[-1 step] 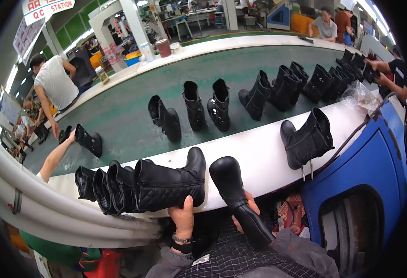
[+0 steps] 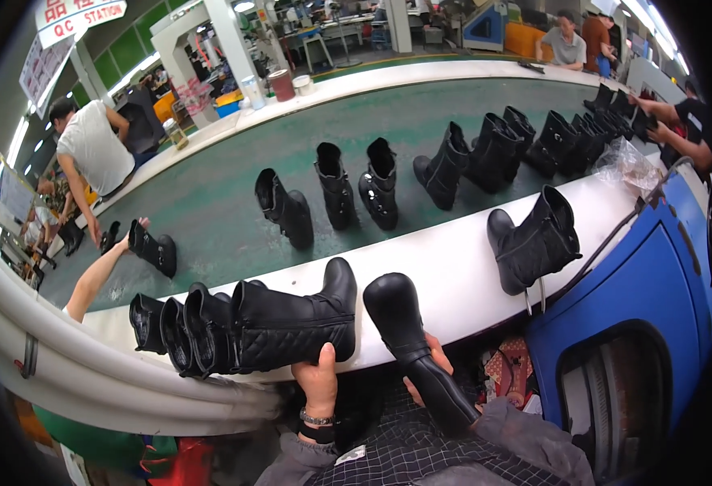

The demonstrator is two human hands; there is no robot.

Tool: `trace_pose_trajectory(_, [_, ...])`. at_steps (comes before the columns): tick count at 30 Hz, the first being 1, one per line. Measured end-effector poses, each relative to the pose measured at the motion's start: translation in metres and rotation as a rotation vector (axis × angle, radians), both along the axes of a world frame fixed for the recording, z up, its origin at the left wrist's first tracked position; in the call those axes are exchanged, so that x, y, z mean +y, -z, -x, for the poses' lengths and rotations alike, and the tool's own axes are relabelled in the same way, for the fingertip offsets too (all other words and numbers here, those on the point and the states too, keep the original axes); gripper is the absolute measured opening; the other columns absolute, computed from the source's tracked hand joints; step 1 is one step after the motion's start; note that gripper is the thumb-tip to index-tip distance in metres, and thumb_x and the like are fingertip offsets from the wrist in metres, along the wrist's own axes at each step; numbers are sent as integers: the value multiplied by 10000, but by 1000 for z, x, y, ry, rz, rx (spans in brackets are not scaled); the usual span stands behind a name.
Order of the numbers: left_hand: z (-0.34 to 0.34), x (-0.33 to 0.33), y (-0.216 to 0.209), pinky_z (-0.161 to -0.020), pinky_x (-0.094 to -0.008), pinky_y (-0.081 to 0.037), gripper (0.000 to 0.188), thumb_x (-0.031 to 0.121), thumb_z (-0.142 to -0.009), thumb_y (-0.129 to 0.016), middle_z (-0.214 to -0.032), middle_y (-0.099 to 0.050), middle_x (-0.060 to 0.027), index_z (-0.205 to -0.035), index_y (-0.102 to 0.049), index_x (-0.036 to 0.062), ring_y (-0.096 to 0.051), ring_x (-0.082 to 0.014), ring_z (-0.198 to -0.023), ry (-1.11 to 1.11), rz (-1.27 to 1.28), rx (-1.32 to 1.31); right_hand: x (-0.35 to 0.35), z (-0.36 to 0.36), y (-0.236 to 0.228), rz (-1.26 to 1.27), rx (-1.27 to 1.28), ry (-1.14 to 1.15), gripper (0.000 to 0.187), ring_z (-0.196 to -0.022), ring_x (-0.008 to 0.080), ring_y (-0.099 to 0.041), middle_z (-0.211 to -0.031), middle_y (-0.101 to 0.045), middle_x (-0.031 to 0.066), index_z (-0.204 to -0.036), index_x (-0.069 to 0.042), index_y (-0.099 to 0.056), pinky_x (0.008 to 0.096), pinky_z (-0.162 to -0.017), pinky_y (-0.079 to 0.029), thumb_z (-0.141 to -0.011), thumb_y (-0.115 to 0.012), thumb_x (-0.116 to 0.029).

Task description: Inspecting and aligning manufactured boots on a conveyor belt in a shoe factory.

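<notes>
My right hand (image 2: 430, 368) is wrapped round the shaft of a smooth black boot (image 2: 394, 312), which tilts with its rounded toe up and away from me. My left hand (image 2: 318, 382) grips a tall black boot with a quilted side (image 2: 291, 328) near its heel. Its thumb shows against the boot, while the fingers are hidden beneath. That boot lies over the near white ledge, shaft to the left and toe pointing up. Close beside its shaft opening stand several shorter black boots (image 2: 207, 324).
Several black boots (image 2: 285, 211) stand on the green conveyor belt (image 2: 210, 174). Another boot (image 2: 534, 243) sits on the white ledge (image 2: 445, 247), right of me, near a blue machine (image 2: 631, 275). A co-worker's arm (image 2: 96, 279) reaches toward a boot (image 2: 153, 249) at left. White pipes run at lower left.
The co-worker's hand at the left has come away from the top of the boot there. The view has shifted slightly; both my hands keep their holds.
</notes>
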State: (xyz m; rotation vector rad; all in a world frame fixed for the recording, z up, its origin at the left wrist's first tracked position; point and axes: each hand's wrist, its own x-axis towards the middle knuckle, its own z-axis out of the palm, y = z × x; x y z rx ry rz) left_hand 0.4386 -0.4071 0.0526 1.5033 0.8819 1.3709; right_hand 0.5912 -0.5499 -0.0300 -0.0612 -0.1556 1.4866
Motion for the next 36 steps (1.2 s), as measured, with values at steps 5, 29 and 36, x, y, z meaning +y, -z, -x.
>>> trace_pose_trajectory(5, [7, 13, 10, -977, -369, -420, 413, 93, -810, -671, -1161, -604, -147, -1175, -562, -67, -580, -245, -1046, -26, -123, 186, -15, -6, -54, 270, -190, 122, 591, -726, 271, -656, -1129, -593, 186, -1452, -163, -322, 329, -625, -562, -937, -567, -315])
trace_pose_trajectory(29, [-4, 29, 37, -1109, -405, -325, 730, 140, -822, -656, -1428, -389, -175, -1425, -289, -46, -435, -292, -1275, 160, -3, -195, -85, -149, -331, 111, -1203, 1353, 448, -1215, 276, -549, -1340, -535, 152, -1381, 2, -422, 423, -1073, -415, -1004, -413, -239])
trace_pose_trajectory(36, [-4, 34, 40, -1105, -406, -339, 685, 102, -882, -620, -1451, -366, -169, -1442, -251, -39, -417, -282, -1293, 230, -15, -262, -60, -219, -419, 314, -1361, 1986, 373, -841, 210, -678, -881, -699, 107, -965, 50, -649, 342, -763, -526, -888, -631, -315])
